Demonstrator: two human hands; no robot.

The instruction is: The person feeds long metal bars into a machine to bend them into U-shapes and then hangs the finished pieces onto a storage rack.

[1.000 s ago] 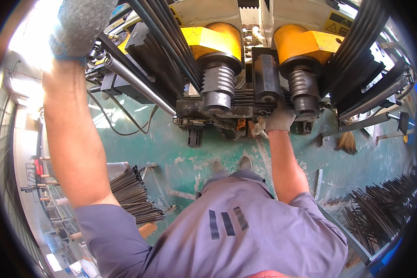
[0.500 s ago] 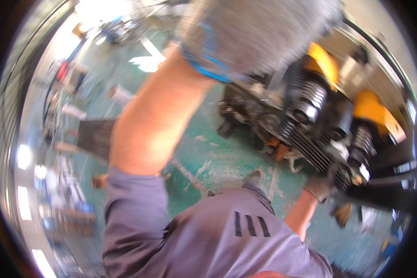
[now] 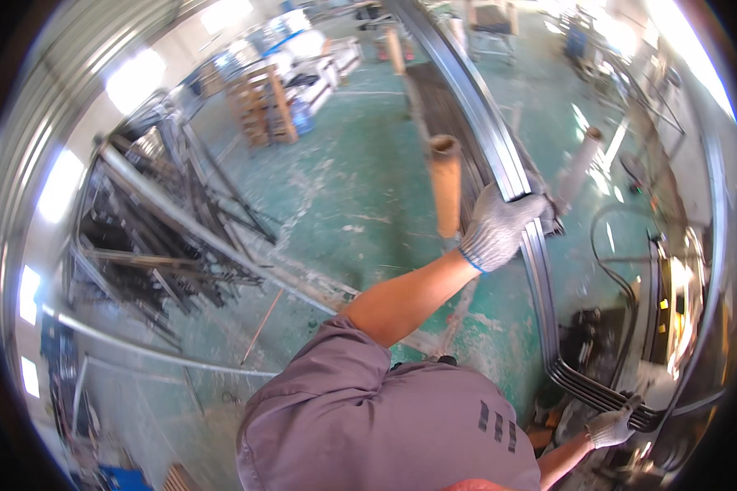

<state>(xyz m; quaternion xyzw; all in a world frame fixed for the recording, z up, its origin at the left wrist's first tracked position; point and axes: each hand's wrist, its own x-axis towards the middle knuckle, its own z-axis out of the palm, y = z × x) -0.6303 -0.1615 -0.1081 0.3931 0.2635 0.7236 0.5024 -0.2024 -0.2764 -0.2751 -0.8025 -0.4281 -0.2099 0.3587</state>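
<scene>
A bundle of long, shiny metal bars runs from the top middle of the view down to the lower right, lying side by side and bent at an angle near the lower end. My left hand, in a grey knitted glove with a blue cuff, is wrapped round the straight part. Past the bend, my right hand, gloved too, grips the bars near their lower end. Part of its fingers is hidden. Just beyond my left hand lies a low stack of dark bars, with upright brown cardboard-like tubes beside it.
On the left stands a rack piled with dark metal frames. Long pale rails cross between it and me. A wooden pallet stands farther back. Machinery with a hanging cable is close on the right. The green floor is scuffed.
My view has swung from the machine with yellow parts to the open workshop. My left hand, raised close before, is now lower and round the metal bars. My right hand also holds them.
</scene>
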